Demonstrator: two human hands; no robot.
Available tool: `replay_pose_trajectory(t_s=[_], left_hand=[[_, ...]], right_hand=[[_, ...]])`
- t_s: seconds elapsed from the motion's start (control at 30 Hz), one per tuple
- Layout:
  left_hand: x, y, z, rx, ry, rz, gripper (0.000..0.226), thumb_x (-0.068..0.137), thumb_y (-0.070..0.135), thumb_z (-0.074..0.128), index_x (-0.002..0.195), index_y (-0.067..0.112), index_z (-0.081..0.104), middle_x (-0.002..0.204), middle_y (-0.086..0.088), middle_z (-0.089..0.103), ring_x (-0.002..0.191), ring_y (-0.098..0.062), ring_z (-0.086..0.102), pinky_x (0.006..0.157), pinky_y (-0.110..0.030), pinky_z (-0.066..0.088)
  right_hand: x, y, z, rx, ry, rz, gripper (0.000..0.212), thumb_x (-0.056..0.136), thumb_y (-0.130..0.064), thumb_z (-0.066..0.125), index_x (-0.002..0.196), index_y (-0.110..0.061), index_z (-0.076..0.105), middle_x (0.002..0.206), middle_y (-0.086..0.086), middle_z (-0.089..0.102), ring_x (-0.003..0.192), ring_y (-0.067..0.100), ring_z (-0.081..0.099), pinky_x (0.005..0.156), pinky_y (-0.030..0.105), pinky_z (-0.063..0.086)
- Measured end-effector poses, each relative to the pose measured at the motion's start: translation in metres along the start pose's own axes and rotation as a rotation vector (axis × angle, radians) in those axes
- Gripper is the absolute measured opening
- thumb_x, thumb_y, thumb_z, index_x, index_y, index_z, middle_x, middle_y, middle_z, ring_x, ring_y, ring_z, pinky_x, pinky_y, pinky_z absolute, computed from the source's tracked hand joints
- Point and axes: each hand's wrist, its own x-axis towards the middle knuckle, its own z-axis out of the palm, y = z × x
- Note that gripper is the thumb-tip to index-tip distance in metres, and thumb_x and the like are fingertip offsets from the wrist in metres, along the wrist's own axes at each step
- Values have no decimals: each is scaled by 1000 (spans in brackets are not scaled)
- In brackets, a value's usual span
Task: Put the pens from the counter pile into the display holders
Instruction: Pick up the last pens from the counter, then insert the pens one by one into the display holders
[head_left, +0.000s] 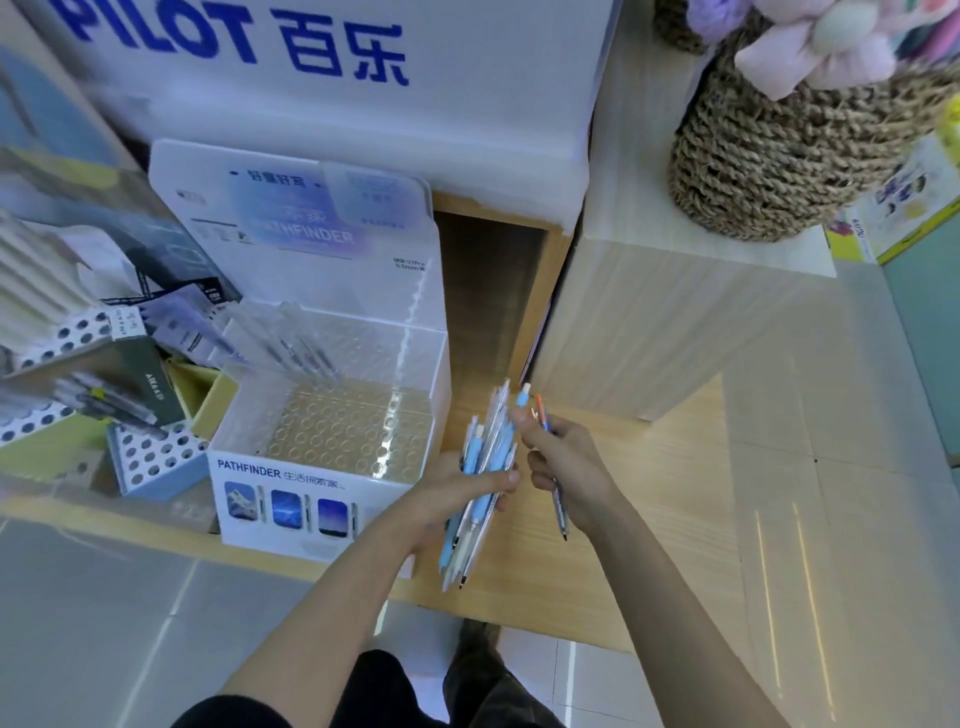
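Observation:
My left hand (457, 491) grips a bundle of pens (480, 467), light blue and white, held upright over the wooden counter (649, 493). My right hand (563, 462) holds one or two thin pens (558, 499), one with an orange top, and its fingertips touch the top of the bundle. To the left stands the white PATHFINDER display holder (322, 483); its clear tray of round holes (343, 431) has no pens standing in it.
Behind the holder rises its white backing card (311, 234) and a PILOT sign (311, 52). Left of it lie other pen holders with dotted tops (150, 457) and packaged pens. A pale wooden block (665, 312) with a woven basket (779, 156) stands at the right.

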Motion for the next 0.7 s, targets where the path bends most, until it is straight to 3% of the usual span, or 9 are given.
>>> replay_pose_trajectory(t_s=[0.1,0.2,0.3,0.37,0.47,0.57,0.7], left_hand=[[-7,0,-3,-51,7,-6,20,78,21,78,93,15,66,73,3,70,73,-13,65,75,-30,52],[-15,1,-7,-64,-4,8,21,78,20,78,94,14,67,73,3,70,71,-12,65,73,-27,51],[-26,2,-9,-70,-23,29,15,81,15,75,92,10,66,70,3,69,65,-9,64,65,-22,49],[-36,2,-13,-100,-17,45,14,82,16,73,92,9,65,71,1,67,65,-11,61,66,-22,48],[-54,5,-21,-115,-16,87,23,82,25,72,95,8,63,75,-1,64,68,-13,58,70,-21,46],[-72,13,-33,-133,24,128,33,79,32,72,94,5,63,75,-1,63,68,-13,58,66,-20,46],[-97,25,-55,-287,110,179,19,88,19,65,95,2,60,71,-4,58,52,-11,52,48,-20,43]], right_hand=[[3,-3,8,95,25,-39,21,84,-23,72,88,-8,57,52,-5,28,43,9,22,41,23,20],[5,-6,13,129,78,-104,20,89,-24,66,90,-12,51,56,0,31,44,9,22,41,22,21],[5,-16,15,205,186,-206,18,97,-27,54,87,-13,47,68,11,58,44,8,25,39,19,23],[4,-27,17,225,225,-308,20,99,-27,49,83,-16,44,62,-1,63,43,5,29,40,18,25],[-2,-40,25,144,286,-399,26,98,-32,50,76,-20,45,55,-10,50,45,4,38,45,20,32],[-15,-44,43,91,247,-401,29,97,-40,51,77,-18,53,59,-7,55,44,4,41,42,19,36],[-35,-38,89,34,69,-408,25,93,-43,52,78,-26,59,64,-1,58,47,9,43,43,21,37]])
